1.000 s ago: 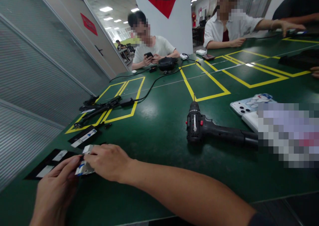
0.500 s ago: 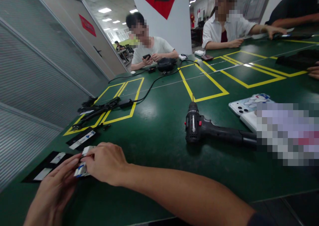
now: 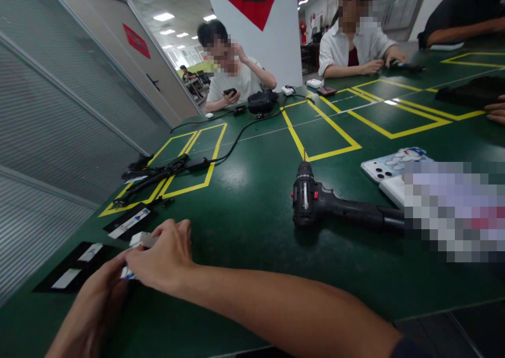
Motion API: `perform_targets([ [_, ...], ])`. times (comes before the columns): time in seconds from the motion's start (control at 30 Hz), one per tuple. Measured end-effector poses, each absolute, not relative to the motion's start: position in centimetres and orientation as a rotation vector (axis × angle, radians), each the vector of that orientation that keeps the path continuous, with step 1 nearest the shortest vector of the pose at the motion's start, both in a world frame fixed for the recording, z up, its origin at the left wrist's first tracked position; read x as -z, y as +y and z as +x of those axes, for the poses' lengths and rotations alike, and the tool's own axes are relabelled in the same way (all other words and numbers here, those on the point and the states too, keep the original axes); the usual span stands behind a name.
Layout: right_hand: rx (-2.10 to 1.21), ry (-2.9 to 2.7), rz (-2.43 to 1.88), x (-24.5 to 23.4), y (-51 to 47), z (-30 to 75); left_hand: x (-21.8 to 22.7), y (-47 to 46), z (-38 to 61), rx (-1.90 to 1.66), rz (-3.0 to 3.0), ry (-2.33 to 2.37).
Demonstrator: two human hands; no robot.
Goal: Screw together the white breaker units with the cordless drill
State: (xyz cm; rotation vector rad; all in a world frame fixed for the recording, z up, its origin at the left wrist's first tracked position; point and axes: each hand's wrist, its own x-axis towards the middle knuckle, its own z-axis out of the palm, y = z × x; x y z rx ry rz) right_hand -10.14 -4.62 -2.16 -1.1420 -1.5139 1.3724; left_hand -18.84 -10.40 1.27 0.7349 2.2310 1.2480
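Note:
Low on the left, both my hands close around a small white box-like piece [image 3: 141, 239] with blue marks on its lower end. My left hand [image 3: 105, 282] grips it from the near left side. My right hand [image 3: 163, 255] reaches across from the right and wraps over it, hiding its middle. Just left of my hands lies a black sheet [image 3: 45, 280] bearing white labels. A smaller black strip with a white and blue label [image 3: 130, 223] lies beyond the white piece.
A black cordless drill [image 3: 305, 197] lies at centre right, beside a phone [image 3: 381, 169] and a blurred stack. Black cabled gear [image 3: 158, 176] sits on yellow tape outlines at the left. Across the green table [image 3: 252, 190] sit several people; one holds a phone [image 3: 229, 91].
My hands have shifted slightly around the white piece, and more of its top shows. Across the table, one person has raised a hand to the head; another has drawn a dark object closer.

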Motion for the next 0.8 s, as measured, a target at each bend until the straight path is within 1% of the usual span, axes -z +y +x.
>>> perform_targets([
  [0.07,-1.473,-1.499,-1.16,2.2,-4.8,-9.9,-0.8,-10.4,-19.3,-1.239,0.755,2.124],
  [0.17,-1.544,-1.616,-1.043,2.9,-5.0,-9.6,-0.1,-10.4,-19.9,-1.281,0.742,1.968],
  [0.33,-1.383,-1.642,-0.856,3.6,-5.1,-8.8,-0.6,-10.8,-18.8,-1.337,0.747,1.77],
  [0.5,-1.228,-1.657,-0.72,1.6,-4.8,-4.7,-2.4,-10.3,-15.9,-1.368,0.772,1.602],
  [0.6,-1.137,-1.645,-0.712,0.3,-4.6,-0.2,-2.9,-8.6,-13.5,-1.233,0.858,1.461],
  [0.7,-1.231,-1.521,-0.727,-0.4,-4.3,4.8,-3.1,-6.1,-10.1,-1.023,0.975,1.236],
  [0.8,-1.251,-1.421,-0.699,-0.2,-3.6,9.4,-3.2,-3.5,-6.1,-0.898,1.101,1.061],
])
